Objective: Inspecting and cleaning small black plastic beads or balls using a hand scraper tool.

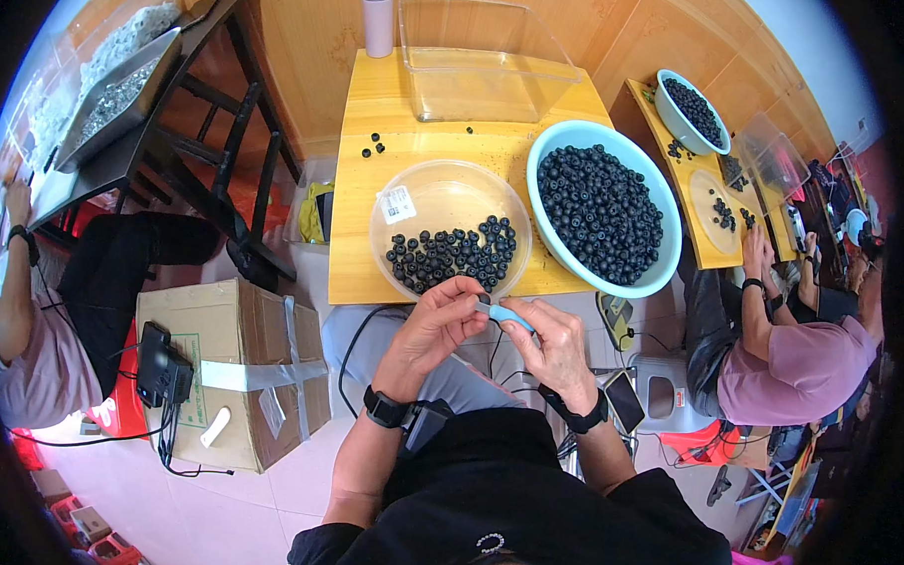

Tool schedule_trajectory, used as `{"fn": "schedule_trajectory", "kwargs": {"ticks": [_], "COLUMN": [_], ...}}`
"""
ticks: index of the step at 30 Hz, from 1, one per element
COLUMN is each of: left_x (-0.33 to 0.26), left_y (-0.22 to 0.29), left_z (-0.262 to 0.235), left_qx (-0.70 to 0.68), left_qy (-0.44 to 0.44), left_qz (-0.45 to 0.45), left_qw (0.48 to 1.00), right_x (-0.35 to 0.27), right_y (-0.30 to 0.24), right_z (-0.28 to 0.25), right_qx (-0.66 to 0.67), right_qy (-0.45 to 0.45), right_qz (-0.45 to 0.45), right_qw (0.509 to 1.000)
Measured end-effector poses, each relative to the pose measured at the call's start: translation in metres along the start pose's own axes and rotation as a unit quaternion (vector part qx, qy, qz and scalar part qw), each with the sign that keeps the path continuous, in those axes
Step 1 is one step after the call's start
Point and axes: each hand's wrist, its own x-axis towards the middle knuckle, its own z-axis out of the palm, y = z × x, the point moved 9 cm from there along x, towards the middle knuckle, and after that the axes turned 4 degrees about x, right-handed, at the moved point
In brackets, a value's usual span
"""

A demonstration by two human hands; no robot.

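My left hand point(438, 327) is closed in a pinch on a small black ring-like part, mostly hidden by the fingertips. My right hand point(554, 348) grips a small knife with a light blue handle point(511, 317); its short metal end meets the part at the left fingertips. Both hands are just off the table's front edge. Right behind them sits a shallow clear round tray point(413, 266), with many black ring-like parts point(448, 254) across its near half. To its right a light blue basin point(663, 270) is heaped with more black parts point(599, 213).
A clear rectangular bin point(478, 109) and a pale pink bottle point(377, 21) stand at the table's back. Several loose parts point(374, 145) lie at the left. A cardboard box point(235, 360) is on the floor. People work at tables on both sides.
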Motion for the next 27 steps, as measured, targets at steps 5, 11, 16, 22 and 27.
{"fn": "schedule_trajectory", "kwargs": {"ticks": [5, 11, 16, 22, 27], "left_x": [0.001, -0.001, -0.007, -0.004, -0.005], "left_y": [-0.002, -0.002, -0.003, 0.001, -0.002], "left_z": [-0.001, -0.001, 0.019, 0.01, 0.009], "left_qx": [0.002, -0.003, -0.015, -0.017, -0.002], "left_qy": [0.002, -0.001, -0.097, -0.043, -0.004], "left_qz": [-0.007, -0.011, -0.034, 0.0, -0.002], "left_qw": [1.0, 1.0, 0.995, 0.999, 1.0], "right_x": [-0.001, 0.001, 0.004, 0.003, -0.002], "right_y": [0.004, 0.006, 0.03, 0.038, 0.009], "right_z": [-0.001, 0.0, -0.007, -0.025, -0.012], "right_qx": [0.006, 0.02, -0.052, 0.016, 0.059], "right_qy": [0.01, -0.004, 0.026, 0.051, 0.012], "right_qz": [0.0, -0.003, 0.021, 0.074, 0.016], "right_qw": [1.0, 1.0, 0.998, 0.996, 0.998]}}
